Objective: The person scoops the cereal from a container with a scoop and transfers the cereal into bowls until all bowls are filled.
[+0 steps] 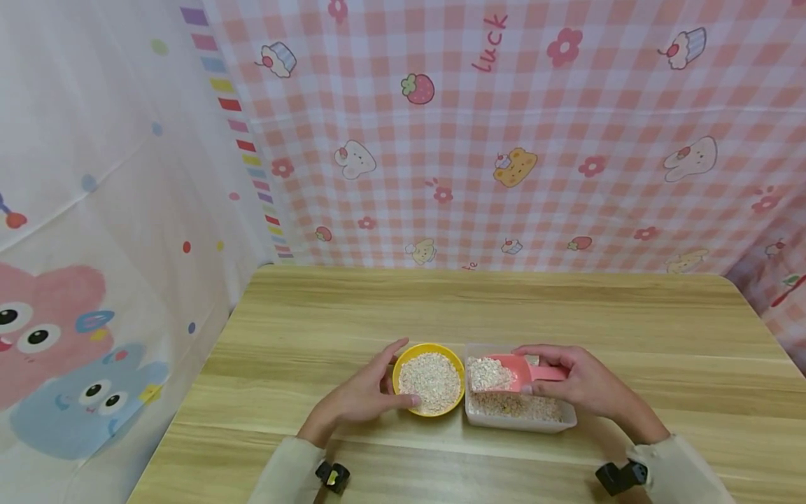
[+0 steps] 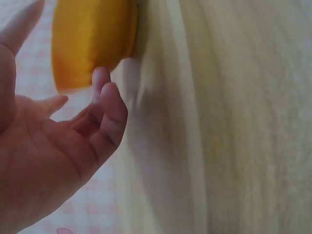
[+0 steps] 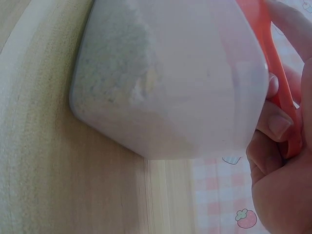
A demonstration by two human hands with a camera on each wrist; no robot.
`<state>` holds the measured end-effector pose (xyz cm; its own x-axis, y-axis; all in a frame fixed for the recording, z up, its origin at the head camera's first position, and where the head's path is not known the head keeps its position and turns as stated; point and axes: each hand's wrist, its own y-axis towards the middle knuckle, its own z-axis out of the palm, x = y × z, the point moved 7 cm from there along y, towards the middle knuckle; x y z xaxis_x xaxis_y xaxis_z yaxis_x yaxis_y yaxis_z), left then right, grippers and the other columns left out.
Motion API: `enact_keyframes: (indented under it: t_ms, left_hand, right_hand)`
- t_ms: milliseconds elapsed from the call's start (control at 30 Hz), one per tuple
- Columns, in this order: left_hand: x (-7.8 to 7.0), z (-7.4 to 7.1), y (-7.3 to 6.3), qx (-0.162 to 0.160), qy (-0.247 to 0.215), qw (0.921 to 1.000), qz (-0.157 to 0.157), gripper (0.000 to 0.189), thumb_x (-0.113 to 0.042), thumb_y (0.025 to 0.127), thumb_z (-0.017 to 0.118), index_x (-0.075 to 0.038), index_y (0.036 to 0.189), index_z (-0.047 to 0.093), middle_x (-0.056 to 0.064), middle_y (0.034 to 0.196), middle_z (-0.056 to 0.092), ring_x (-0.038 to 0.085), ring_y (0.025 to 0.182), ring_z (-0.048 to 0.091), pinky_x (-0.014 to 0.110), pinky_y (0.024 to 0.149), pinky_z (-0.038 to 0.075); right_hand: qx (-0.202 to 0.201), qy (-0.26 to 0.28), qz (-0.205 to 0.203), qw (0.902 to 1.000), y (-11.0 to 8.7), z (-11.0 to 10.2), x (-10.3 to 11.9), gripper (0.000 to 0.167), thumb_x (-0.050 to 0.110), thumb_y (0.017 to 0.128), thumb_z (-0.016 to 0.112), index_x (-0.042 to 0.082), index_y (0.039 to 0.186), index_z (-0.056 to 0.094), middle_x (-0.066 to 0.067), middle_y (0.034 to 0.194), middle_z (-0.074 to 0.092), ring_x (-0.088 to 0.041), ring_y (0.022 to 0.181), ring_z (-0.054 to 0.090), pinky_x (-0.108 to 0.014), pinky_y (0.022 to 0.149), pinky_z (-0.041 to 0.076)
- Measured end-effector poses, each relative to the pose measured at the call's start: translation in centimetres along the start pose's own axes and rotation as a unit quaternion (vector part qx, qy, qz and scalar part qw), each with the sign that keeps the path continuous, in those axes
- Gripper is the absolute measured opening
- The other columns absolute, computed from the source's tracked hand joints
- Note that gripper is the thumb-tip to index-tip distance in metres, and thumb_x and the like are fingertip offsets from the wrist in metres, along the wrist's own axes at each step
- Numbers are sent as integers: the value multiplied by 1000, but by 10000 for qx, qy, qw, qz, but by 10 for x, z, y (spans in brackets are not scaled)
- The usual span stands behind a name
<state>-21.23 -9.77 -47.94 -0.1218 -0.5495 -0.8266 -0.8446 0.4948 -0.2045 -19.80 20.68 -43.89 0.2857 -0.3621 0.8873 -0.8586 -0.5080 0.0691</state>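
In the head view a yellow bowl [image 1: 429, 414] full of pale oat flakes [image 1: 431, 381] stands on the table. My left hand [image 1: 368, 392] lies spread around its left side, thumb at the near rim and other fingers loosely bent. The left wrist view shows fingertips close against the bowl's yellow wall [image 2: 92, 39]; firm contact cannot be told. My right hand [image 1: 585, 381] grips the handle of a pink scoop [image 1: 520, 372] heaped with flakes. The scoop is over a translucent plastic tub [image 1: 522, 423], directly right of the bowl, with more flakes inside.
The wooden table [image 1: 352, 301] extends behind and to both sides of the containers. A pink checked cloth [image 1: 466, 140] hangs along its back edge, and a white printed cloth [image 1: 126, 210] hangs at the left.
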Motion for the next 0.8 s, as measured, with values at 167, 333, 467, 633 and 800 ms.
enact_keyframes:
  t_ms: [167,333,467,633,800]
  left_hand:
    - [5,6,4,243,-103,9996,-98,106,-47,80,81,-29,159,13,15,148,43,26,126,48,46,103,42]
    - [4,10,7,434,-217,9988,-93,113,-46,76,85,-33,159,10,8,163,22,30,148,25,58,116,22]
    - [0,12,9,560,-210,9982,28,117,-42,73,87,-34,159,8,5,164,19,29,148,23,58,117,21]
    - [-1,15,10,648,-241,9976,62,121,-37,72,90,-34,159,7,4,165,16,28,149,21,56,118,19]
    - [-1,16,12,678,-255,9973,68,120,-35,72,90,-33,159,7,3,166,15,29,149,19,57,118,19]
  right_hand:
    - [7,23,-15,10000,0,1,0,48,14,87,77,2,131,61,-17,103,67,-4,71,55,-23,57,49]
    - [16,38,70,10000,1,1,-1,49,15,87,77,3,131,61,-17,103,67,-4,71,55,-23,57,49]
    - [14,21,108,9999,1,1,-1,49,16,86,77,3,131,61,-16,102,67,-5,70,55,-23,57,49]
    - [45,87,72,9999,1,1,-1,49,14,87,76,2,132,60,-16,100,68,-4,70,56,-23,58,50]
    - [76,191,15,9998,0,1,0,49,12,88,75,-1,133,59,-16,99,68,-3,70,57,-24,57,51]
